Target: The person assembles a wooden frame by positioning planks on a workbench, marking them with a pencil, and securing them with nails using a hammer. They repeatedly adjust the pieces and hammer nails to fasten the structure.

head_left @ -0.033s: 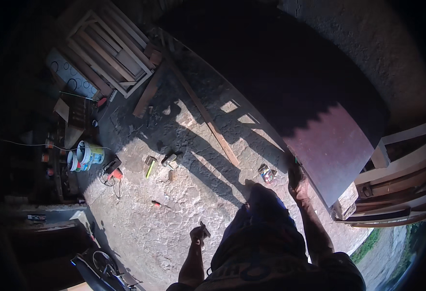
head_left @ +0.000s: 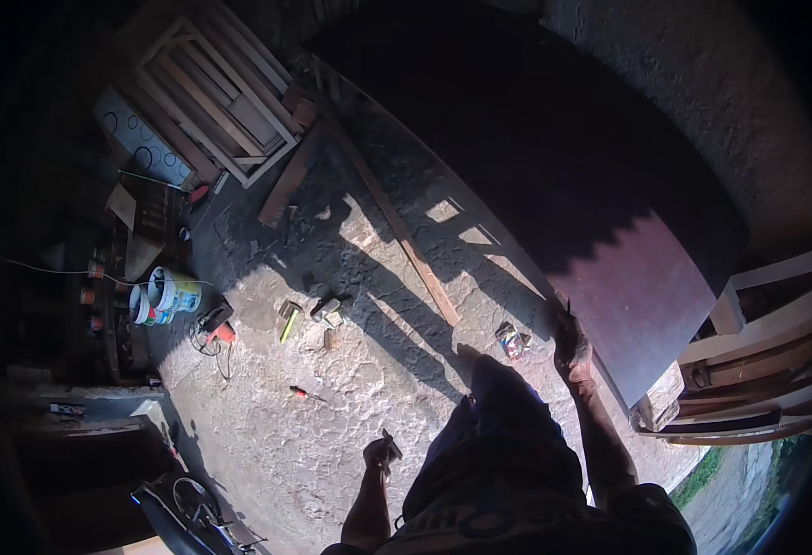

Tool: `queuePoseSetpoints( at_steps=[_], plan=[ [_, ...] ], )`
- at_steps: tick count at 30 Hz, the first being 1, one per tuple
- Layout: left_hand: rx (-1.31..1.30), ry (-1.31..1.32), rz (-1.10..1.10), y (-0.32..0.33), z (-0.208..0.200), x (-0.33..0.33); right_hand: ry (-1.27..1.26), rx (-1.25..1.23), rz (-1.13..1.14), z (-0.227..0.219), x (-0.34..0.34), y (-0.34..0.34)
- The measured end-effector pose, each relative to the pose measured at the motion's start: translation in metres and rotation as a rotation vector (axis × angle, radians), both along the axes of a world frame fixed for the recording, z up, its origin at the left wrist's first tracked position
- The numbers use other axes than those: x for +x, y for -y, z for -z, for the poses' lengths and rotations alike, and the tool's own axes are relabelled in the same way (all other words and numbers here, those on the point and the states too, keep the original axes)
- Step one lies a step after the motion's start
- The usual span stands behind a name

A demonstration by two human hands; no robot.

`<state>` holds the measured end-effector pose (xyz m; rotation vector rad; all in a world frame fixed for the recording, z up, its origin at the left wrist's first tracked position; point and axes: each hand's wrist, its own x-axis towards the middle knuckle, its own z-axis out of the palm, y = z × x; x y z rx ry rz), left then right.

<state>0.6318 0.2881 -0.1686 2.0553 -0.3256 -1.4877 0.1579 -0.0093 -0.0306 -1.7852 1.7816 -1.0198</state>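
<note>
My left hand [head_left: 379, 453] hangs low over the floor, its fingers closed round a small dark flat piece [head_left: 393, 445] whose kind I cannot make out. My right hand [head_left: 571, 356] is at the near long edge of a large reddish-brown board [head_left: 637, 296], mostly in deep shadow. Its fingers look closed; a thin pointed thing sticks up from them, too dark to name. Whether the fingers touch the board's edge is hard to see. Close to my right hand, a small heap of colourful items [head_left: 511, 340] lies on the floor.
On the rough floor lie a wooden plank [head_left: 396, 227], a red-and-black power tool [head_left: 218, 326], a yellow-green handled tool [head_left: 289, 322] and a screwdriver [head_left: 306, 393]. White buckets [head_left: 173, 291] stand at left. Wooden frames [head_left: 225, 97] lean far left; timber pieces [head_left: 757, 347] are stacked at right.
The whole view has shifted slightly. Both hands keep almost the same pose, and the board and floor items stay put.
</note>
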Motion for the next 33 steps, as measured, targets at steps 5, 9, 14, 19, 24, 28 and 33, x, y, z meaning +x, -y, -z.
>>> queuePoseSetpoints(
  at_steps=[5, 9, 14, 19, 24, 28, 33],
  plan=[
    [0.050, 0.095, -0.218, 0.055, 0.018, 0.027, -0.275, -0.113, -0.017, -0.001, 0.033, 0.117],
    [-0.029, 0.098, -0.366, 0.176, -0.025, 0.061, -0.246, -0.117, 0.088, 0.013, 0.058, 0.224],
    [0.048, 0.091, -0.365, 0.305, -0.061, 0.162, -0.499, -0.168, 0.231, 0.026, 0.105, 0.294],
    [0.036, 0.231, -0.213, 0.409, -0.048, 0.234, -0.386, 0.017, 0.287, 0.019, 0.104, 0.298],
    [0.012, 0.257, -0.165, 0.513, -0.045, 0.315, -0.321, 0.096, 0.513, 0.002, 0.156, 0.346],
    [-0.108, 0.267, -0.219, 0.624, -0.046, 0.375, -0.389, -0.033, 0.468, 0.010, 0.242, 0.457],
    [-0.223, 0.218, -0.152, 0.813, -0.058, 0.464, -0.207, -0.003, 0.386, 0.014, 0.391, 0.637]
  ],
)
